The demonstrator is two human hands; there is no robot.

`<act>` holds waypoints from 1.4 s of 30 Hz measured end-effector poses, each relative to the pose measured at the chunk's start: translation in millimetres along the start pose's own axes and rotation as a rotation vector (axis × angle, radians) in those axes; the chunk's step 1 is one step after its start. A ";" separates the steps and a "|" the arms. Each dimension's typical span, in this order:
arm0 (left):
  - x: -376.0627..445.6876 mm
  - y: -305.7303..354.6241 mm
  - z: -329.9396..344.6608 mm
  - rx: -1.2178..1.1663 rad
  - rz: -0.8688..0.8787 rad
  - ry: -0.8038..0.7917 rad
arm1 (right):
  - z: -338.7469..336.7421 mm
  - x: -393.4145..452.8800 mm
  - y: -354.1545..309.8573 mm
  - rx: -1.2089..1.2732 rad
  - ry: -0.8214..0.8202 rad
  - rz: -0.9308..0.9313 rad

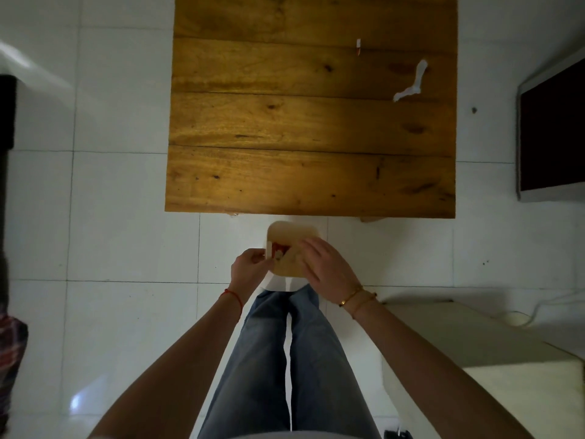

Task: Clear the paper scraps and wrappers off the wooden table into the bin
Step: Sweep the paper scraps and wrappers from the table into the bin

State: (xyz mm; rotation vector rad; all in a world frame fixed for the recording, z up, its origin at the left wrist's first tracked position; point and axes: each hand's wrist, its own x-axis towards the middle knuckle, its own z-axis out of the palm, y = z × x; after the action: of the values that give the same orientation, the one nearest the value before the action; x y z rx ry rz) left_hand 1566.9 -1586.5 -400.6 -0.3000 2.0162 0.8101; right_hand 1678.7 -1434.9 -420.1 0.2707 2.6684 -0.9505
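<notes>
A small beige bin [292, 231] stands on the floor just in front of the wooden table [310, 172]. Inside it lie a red wrapper [279, 247] and crumpled pale paper [289, 258]. My left hand [250, 267] is at the bin's left rim, pinching a small white paper scrap [269, 250]. My right hand [327, 264] reaches over the bin's right side, fingers extended downward, with nothing visible in it. On the table's far right lie a long twisted white paper strip [413, 82] and a tiny white-and-red scrap [358, 47].
White tiled floor surrounds the table. A dark-fronted cabinet [550, 131] stands to the right, a pale low box or bench [481, 353] at the near right, and dark furniture [6, 115] at the left edge. My legs in jeans [285, 359] are below the bin.
</notes>
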 end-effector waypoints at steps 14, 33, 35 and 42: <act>-121.5 44.1 -35.3 0.039 0.271 -0.077 | -75.4 -120.0 -52.1 0.192 0.482 0.388; -185.5 170.1 70.9 0.173 0.497 -0.384 | -172.3 -217.4 10.8 0.276 0.821 0.692; -189.4 188.1 103.3 0.156 0.499 -0.403 | -191.7 -230.7 40.5 0.280 0.812 0.705; -218.7 253.6 225.5 0.047 0.452 -0.397 | -282.6 -292.5 156.5 0.213 0.762 0.667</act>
State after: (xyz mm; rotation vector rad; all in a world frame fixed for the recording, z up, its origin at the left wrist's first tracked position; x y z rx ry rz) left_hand 1711.8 -1271.0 -194.5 0.3361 1.7377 1.0049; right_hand 1936.2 -1156.8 -204.9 1.7393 2.7010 -1.0190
